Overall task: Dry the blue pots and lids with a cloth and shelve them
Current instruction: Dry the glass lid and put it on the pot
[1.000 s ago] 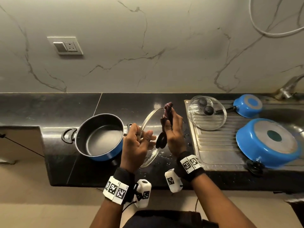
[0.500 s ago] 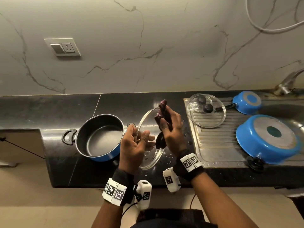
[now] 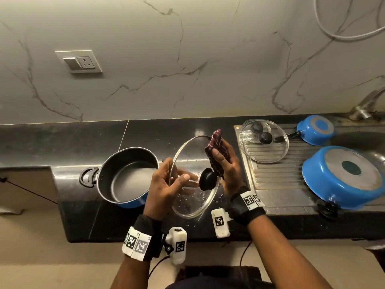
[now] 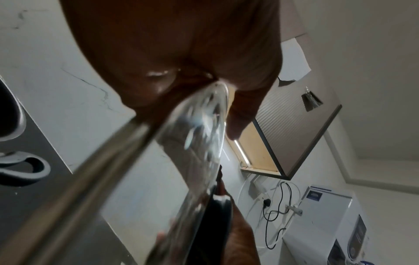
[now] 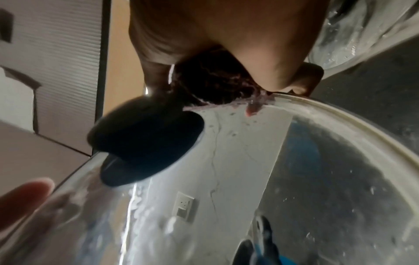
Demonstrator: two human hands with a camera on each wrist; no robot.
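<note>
A glass lid (image 3: 192,197) with a steel rim and black knob (image 3: 207,178) stands on edge above the black counter, wet with droplets. My left hand (image 3: 166,184) grips its left rim, thumb across the glass. My right hand (image 3: 224,165) holds a dark red cloth (image 3: 215,150) pressed on the lid's upper right rim. In the right wrist view the cloth (image 5: 213,84) sits above the knob (image 5: 145,139). The left wrist view shows the lid (image 4: 199,143) edge-on. An upright blue pot (image 3: 125,176) stands to the left.
On the steel draining board (image 3: 277,190) lie a second glass lid (image 3: 263,140), a small upturned blue pan (image 3: 315,129) and a large upturned blue pot (image 3: 343,176). A tap (image 3: 366,105) is at the far right. A wall socket (image 3: 82,61) is on the marble wall.
The lid has tilted so more of its face shows. My right hand with the cloth has slid up along the lid's upper rim.
</note>
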